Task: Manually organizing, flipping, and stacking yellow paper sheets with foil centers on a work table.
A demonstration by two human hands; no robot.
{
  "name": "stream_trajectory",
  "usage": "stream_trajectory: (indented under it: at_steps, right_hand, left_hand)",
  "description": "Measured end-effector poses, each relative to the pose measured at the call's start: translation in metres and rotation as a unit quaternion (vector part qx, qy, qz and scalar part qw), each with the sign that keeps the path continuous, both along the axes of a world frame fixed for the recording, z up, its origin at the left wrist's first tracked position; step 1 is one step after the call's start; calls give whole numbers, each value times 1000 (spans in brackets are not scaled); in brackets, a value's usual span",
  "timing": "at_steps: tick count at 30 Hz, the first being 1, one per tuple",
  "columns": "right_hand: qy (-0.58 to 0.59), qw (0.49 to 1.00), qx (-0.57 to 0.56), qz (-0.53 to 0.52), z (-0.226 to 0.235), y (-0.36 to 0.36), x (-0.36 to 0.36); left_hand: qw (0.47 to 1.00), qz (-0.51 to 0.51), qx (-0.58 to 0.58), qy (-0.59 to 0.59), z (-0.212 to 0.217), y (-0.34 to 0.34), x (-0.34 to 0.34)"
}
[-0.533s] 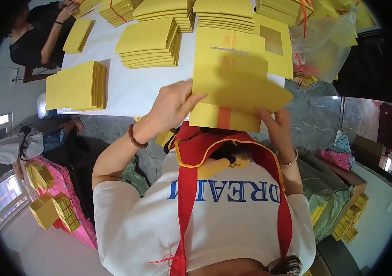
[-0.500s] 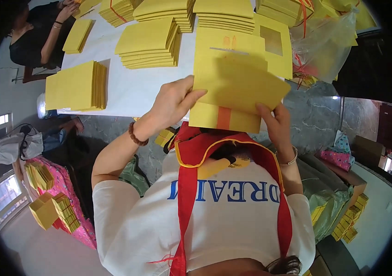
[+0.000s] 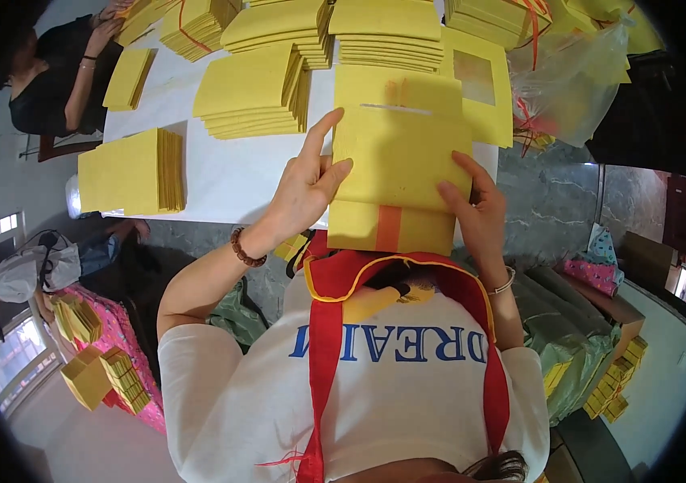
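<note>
A plain yellow paper sheet [image 3: 399,157] lies over a larger yellow paper piece [image 3: 427,233] that has an orange strip near its near edge. My left hand [image 3: 303,183] is at the sheet's left edge, thumb over the paper and index finger stretched along the side; its other fingers are mostly hidden. At the right edge, my right hand [image 3: 478,211] has its thumb and index finger on the paper. Beyond the sheet, a narrow pale slot and orange marks show on the yellow paper beneath.
Yellow paper stacks [image 3: 246,92] stand on the white table [image 3: 222,173], another stack [image 3: 130,173] at its left. A clear plastic bag [image 3: 572,88] hangs at the far right. A co-worker's arm [image 3: 81,92] reaches in at far left; another person [image 3: 41,266] is farther off.
The sheet, earlier raised and slanted, now lies flatter and squarer on the paper below. My left index finger has stretched out along the edge; my right hand has moved up slightly.
</note>
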State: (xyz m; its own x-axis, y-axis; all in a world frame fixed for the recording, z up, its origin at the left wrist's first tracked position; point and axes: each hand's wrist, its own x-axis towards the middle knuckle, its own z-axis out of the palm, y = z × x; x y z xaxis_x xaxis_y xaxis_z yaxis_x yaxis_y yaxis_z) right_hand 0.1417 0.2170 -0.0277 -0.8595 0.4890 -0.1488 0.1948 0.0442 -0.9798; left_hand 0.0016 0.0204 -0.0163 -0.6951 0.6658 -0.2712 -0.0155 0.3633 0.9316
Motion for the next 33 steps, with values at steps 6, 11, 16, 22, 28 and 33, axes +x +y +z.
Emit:
stream_trajectory:
  at_steps: [6, 11, 16, 22, 28, 33]
  right_hand:
    - [-8, 999, -17, -31, -10, 0, -6]
    - [-20, 999, 21, -47, -9, -2, -8]
    - [-26, 997, 63, -44, -10, -1, -8]
    - [-25, 995, 84, -53, -11, -4, -7]
    - [-2, 993, 103, -63, -16, -4, -9]
    - [-22, 993, 105, -57, -7, -5, -8]
  left_hand:
    - [999, 9, -8, -46, -4, 4, -5]
    - [999, 8, -8, -45, -8, 6, -7]
    - [999, 22, -32, -24, -3, 5, -8]
    - [823, -54, -48, 564, 18, 31, -14]
    - [836, -216, -39, 504, -5, 54, 12]
    - [824, -236, -66, 510, -14, 54, 11]
